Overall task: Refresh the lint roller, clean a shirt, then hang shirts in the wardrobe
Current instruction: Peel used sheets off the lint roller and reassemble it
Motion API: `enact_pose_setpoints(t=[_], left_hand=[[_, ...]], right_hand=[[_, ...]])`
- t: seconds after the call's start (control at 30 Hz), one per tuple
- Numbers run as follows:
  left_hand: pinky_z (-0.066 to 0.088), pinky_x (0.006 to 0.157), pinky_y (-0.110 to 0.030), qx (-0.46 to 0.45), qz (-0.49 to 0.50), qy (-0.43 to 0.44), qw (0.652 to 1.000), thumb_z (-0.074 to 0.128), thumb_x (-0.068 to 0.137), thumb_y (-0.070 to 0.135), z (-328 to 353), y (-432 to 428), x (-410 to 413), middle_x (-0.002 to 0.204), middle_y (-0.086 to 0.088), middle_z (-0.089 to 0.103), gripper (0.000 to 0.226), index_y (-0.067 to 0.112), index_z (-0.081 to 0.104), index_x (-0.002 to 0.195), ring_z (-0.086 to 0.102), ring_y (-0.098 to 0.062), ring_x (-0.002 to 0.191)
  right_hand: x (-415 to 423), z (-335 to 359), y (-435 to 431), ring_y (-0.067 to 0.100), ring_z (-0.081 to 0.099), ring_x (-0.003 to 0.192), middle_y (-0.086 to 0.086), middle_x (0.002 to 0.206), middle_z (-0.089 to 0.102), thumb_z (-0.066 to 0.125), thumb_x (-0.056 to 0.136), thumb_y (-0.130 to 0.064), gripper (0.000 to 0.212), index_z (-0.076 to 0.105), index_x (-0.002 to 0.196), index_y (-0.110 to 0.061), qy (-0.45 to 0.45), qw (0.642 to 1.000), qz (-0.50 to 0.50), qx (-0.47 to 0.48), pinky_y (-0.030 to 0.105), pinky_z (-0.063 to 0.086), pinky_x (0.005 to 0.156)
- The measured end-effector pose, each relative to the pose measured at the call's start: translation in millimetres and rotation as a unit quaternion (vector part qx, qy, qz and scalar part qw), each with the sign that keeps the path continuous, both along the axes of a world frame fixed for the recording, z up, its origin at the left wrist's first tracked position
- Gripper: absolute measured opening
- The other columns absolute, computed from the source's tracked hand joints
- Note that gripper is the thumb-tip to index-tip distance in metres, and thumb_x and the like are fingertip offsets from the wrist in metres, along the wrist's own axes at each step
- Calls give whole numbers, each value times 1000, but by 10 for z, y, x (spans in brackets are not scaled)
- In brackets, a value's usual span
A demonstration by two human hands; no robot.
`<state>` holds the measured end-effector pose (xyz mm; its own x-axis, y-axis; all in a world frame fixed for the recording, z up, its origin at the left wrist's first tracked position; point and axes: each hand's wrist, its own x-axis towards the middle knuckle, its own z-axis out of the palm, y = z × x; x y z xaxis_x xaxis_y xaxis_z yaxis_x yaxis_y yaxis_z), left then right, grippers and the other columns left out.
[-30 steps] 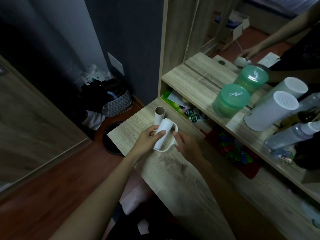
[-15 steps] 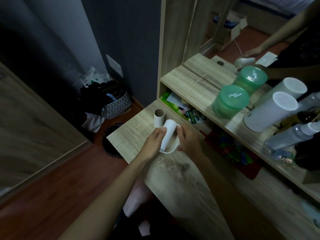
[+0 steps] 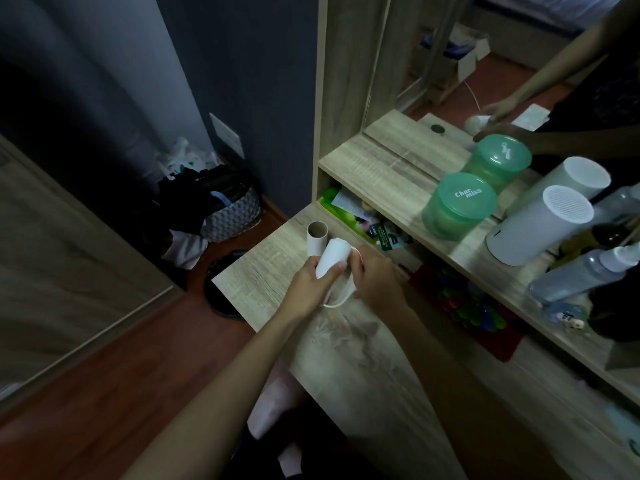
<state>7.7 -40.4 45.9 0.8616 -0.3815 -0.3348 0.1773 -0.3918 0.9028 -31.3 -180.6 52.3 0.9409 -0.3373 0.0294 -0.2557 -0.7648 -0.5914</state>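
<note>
In the head view, a light wooden bench is running from the centre of the frame down to the lower right. Above it, in the right half, a wooden shelf is carrying a green jar with white letters on the lid, a white cylinder just beside it and a spray bottle at the right edge. A mirror is standing behind the shelf and is showing the person's arms again. In the gap under the shelf, papers and green packets are lying. At the left, a dark grey wall is meeting a reddish wooden floor. A patterned basket with dark clothes is sitting on the floor near the wall, and a dark round bin is standing just beside the bench corner.

The lint roller is being held over the far end of the bench, at the centre of the frame, with its white roll tilted and pointing to the upper right. The left hand is wrapping its grip around the lower part of the roll. The right hand is touching the roller from the right, with its grip pinching at the white looped handle; exactly what the fingertips are closing on, I cannot tell. An empty cardboard tube is standing upright on the bench just behind the roller, at its upper left.
</note>
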Motion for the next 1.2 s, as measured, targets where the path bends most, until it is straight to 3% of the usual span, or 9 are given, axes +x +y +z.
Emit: enact_pose_setpoints(t=[0.17,0.4,0.5,0.57,0.63,0.83,0.97,1.13,1.2], left_hand=[[41,50,-9,1,-1,-47,999,53,94,44,30,-32,-59,88,4,57,36,15,46,116,58,-6,73],[43,52,-13,13,-10,-66,998,52,95,44,69,-85,-15,89,0,59,34,13,47,109,58,-8,73],[46,60,-19,-15,3,-55,998,51,95,45,74,-88,6,92,0,58,37,16,46,117,59,-10,78],[47,60,-21,-21,7,-57,998,51,94,45,84,-103,18,91,2,58,39,16,46,119,60,-12,78],[47,56,-18,-33,21,-50,998,51,95,45,73,-111,21,92,1,59,39,15,46,120,61,-13,77],[59,67,-41,-67,96,-5,993,51,93,52,44,-93,68,98,-6,60,42,15,47,114,65,-23,85],[50,49,-22,-104,156,83,979,48,96,46,22,-105,65,100,-12,57,46,7,46,120,61,-21,78],[51,47,-26,-167,233,207,935,49,95,47,-73,9,96,95,-16,57,54,0,48,123,60,-20,68],[50,44,-24,-162,247,206,933,48,96,46,-112,89,125,91,-15,56,55,-1,47,125,60,-19,63]], right_hand=[[3,-49,12,21,51,45,7,55,53,16,93,-37,51,54,75,-7,-47,996,12,-73,32,45,44],[22,-9,-10,14,45,42,1,52,45,24,95,-30,45,55,72,-7,-65,994,-17,-92,26,37,43],[23,-16,-46,4,38,43,-7,52,39,38,100,-15,31,51,71,-11,-36,998,-38,-39,13,30,44],[21,-12,-64,-5,35,45,-9,53,37,41,99,-12,28,52,74,-12,-25,998,-54,-15,10,35,43],[25,-20,-67,-1,40,37,-9,53,38,40,100,-12,27,53,75,-12,-20,999,-46,-8,6,35,44],[10,-118,-158,3,37,44,-6,53,39,41,99,-18,31,50,70,-16,-8,998,-53,-43,15,25,46],[41,-76,-179,15,42,48,3,57,45,41,99,-20,32,55,71,-11,-15,997,-26,-66,22,24,47],[20,-131,-165,22,47,53,11,62,54,47,97,-22,29,58,77,-4,-29,998,-9,-58,28,32,52],[-21,-223,-165,23,49,52,13,62,57,48,97,-23,30,58,76,-5,-31,998,-16,-60,28,30,49]])
